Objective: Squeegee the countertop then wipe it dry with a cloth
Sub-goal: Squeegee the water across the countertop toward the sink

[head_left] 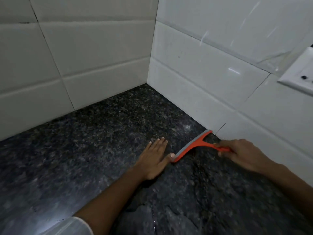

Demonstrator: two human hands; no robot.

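Note:
An orange squeegee (193, 146) with a grey blade lies blade-down on the dark speckled granite countertop (94, 150), its far end against the right tiled wall. My right hand (240, 154) is closed around its orange handle. My left hand (154, 160) rests flat on the counter just left of the blade, fingers spread, thumb tip touching the blade's near end. A wet film and a water streak show on the stone near the bottom centre. No cloth is in view.
White tiled walls (94, 53) meet in a corner behind the counter. A white switch plate (299, 77) is mounted on the right wall. The counter stretches away to the left.

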